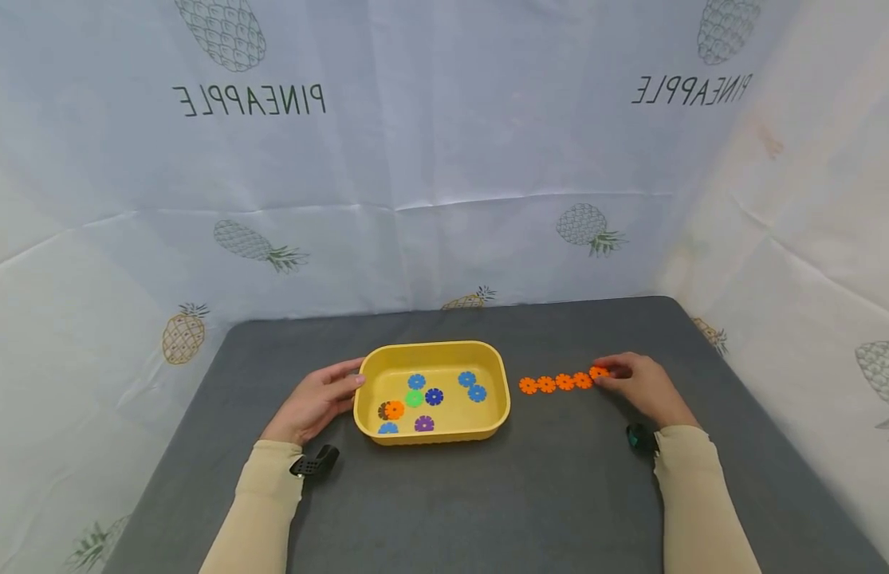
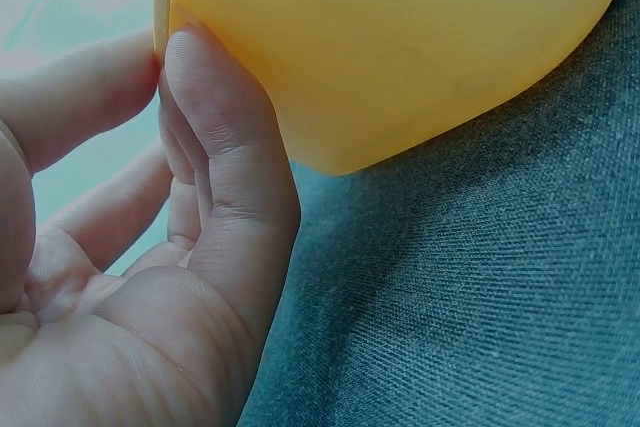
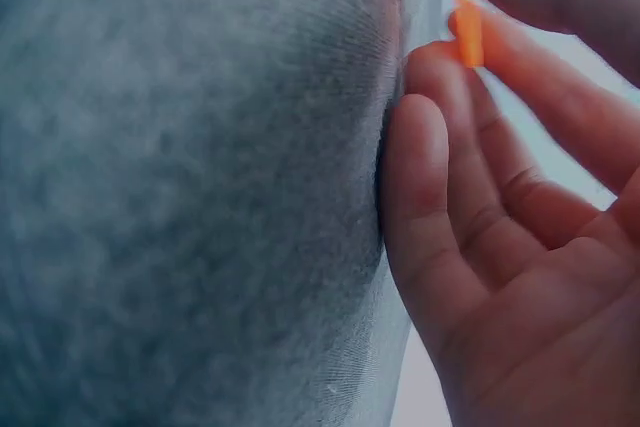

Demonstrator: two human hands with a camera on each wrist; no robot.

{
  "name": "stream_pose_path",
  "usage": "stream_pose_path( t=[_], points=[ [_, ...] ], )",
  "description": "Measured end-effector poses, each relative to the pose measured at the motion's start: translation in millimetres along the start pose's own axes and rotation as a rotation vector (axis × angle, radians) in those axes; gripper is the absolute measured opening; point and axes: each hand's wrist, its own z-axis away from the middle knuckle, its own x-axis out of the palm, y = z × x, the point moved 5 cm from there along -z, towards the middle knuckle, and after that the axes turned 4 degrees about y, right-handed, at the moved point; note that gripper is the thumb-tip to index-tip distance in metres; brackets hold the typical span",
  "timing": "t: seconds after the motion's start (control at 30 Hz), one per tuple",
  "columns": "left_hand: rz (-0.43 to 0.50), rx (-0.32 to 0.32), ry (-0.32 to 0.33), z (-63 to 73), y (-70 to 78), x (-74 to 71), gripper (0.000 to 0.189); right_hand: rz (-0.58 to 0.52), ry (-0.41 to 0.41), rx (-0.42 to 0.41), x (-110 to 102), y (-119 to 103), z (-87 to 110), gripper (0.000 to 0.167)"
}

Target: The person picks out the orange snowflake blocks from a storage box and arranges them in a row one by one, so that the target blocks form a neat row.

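My left hand (image 1: 311, 402) is at the left end of a shallow yellow plastic basin (image 1: 433, 437), pinching its rim between thumb and fingers. The left wrist view shows the basin's outer wall (image 2: 400, 37) close up beside the thumb. On the right, my right hand (image 1: 651, 389) pinches an orange notched flower-shaped disc (image 1: 598, 372) between thumb and forefinger. Its edge shows as an orange sliver (image 3: 469, 39) in the right wrist view. That disc sits at the right end of a row of several like orange discs (image 1: 564, 382), lying side by side on the table.
Loose discs lie in the basin: blue ones (image 1: 467, 379), a green one (image 1: 414, 398), a dark blue one (image 1: 434, 396), a purple one (image 1: 424, 423), and an orange one (image 1: 395, 410) over a brown one (image 1: 383, 411). A dark grey cloth (image 1: 451, 510) covers the table; pineapple-print curtains (image 1: 415, 159) surround it.
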Motion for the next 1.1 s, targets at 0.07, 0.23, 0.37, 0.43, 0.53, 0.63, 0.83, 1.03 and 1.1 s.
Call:
stream_pose_path(
  t=[0.07,0.23,0.37,0.43,0.53,0.63,0.83,1.03,1.1],
  points=[
    [-0.001,0.001,-0.002,0.8,0.7,0.0,0.068,0.017,-0.011,0.0,0.5,1.6,-0.6,0.044],
    [0.008,-0.001,-0.006,2.1,1.1,0.5,0.066,0.038,-0.035,-0.003,2.1,4.0,-1.3,0.042],
    [0.01,-0.004,0.003,1.5,0.3,-0.1,0.066,0.049,-0.042,-0.009,2.6,3.3,-2.5,0.042],
    [0.004,-0.003,0.01,0.6,0.0,-0.4,0.066,0.056,-0.041,-0.009,2.2,2.7,-2.8,0.041],
    [-0.008,-0.004,0.019,-0.6,-0.3,-0.5,0.067,0.064,-0.039,-0.005,1.8,2.3,-3.1,0.041],
    [-0.008,-0.009,0.023,-1.0,-0.7,-0.4,0.068,0.069,-0.042,0.006,1.9,2.2,-2.8,0.041],
    [-0.003,-0.011,0.019,-0.5,-0.6,-0.8,0.068,0.08,-0.04,0.014,4.0,2.9,-4.4,0.041],
    [-0.008,-0.015,0.019,-0.8,1.1,-1.1,0.067,0.086,-0.024,0.008,3.4,3.3,-6.2,0.041],
    [-0.009,-0.017,0.02,-1.3,1.7,-0.6,0.067,0.09,-0.018,0.003,2.3,4.2,-6.5,0.042]
  ],
)
